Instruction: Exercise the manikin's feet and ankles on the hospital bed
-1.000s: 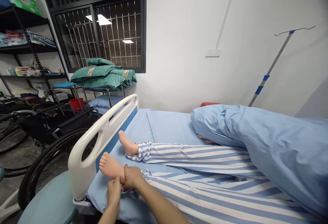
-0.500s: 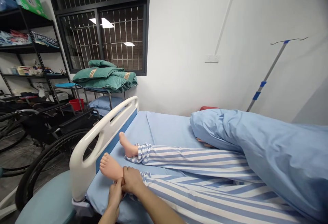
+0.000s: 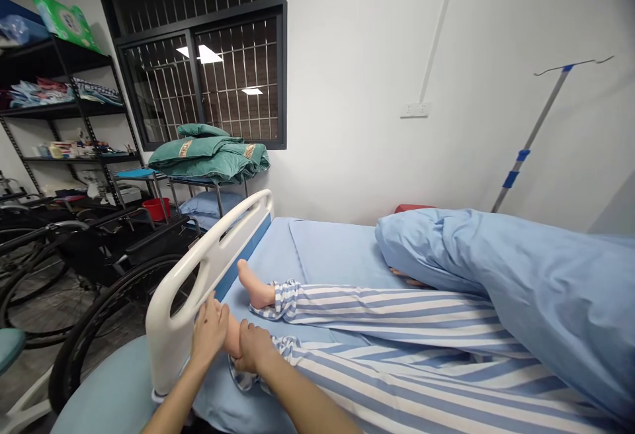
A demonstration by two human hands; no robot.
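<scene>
Two legs in blue-and-white striped trousers [image 3: 377,305] lie on the bed, their smooth bare feet toward the footboard. My left hand [image 3: 209,329] is wrapped over the toes and front of the nearer foot [image 3: 231,336], hiding most of them. Around the ankle of that same foot, by the bunched trouser cuff, my right hand [image 3: 255,349] is closed. The farther foot [image 3: 254,286] rests untouched with its toes up. A light blue quilt [image 3: 496,255] is folded back over the upper part of the legs.
The white footboard [image 3: 163,328] stands close left of my hands. Beyond it are a wheelchair [image 3: 94,249], a pale green stool seat [image 3: 106,391] and black shelves [image 3: 64,113]. Green folded bedding [image 3: 208,156] lies near the window. A drip pole [image 3: 536,130] rises at right.
My left hand has moved from the ankle and heel up to the front of the nearer foot, now covering its toes. My right hand stays at the ankle. The view has shifted slightly left.
</scene>
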